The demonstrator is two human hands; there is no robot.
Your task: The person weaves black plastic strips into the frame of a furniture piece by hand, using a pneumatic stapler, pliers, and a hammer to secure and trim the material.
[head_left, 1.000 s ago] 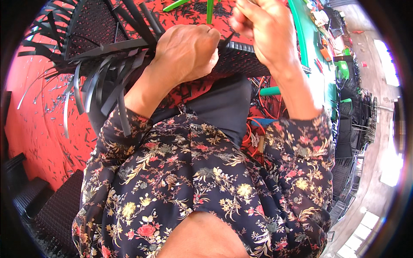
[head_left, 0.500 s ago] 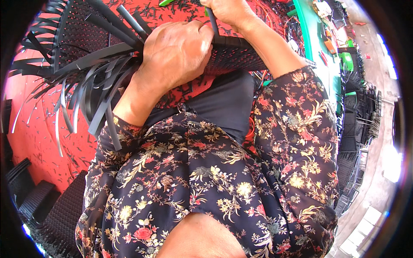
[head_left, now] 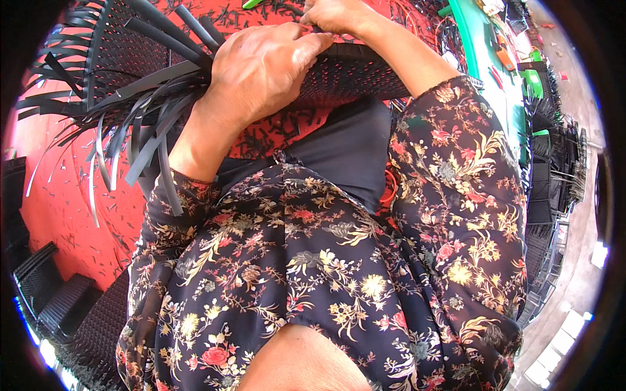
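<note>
The left hand (head_left: 261, 68) lies curled over the near edge of a black woven panel (head_left: 352, 75), its fingers (head_left: 306, 45) pressed onto the weave, with loose black strips (head_left: 130, 130) fanning out to the left and hanging toward the red floor (head_left: 59, 195). The right hand (head_left: 336, 13), farther off at the top edge, grips the same panel, though what its fingers pinch is cut off. A green table (head_left: 482, 58) runs along the right, and black woven pieces (head_left: 45, 293) sit stacked at the near left.
</note>
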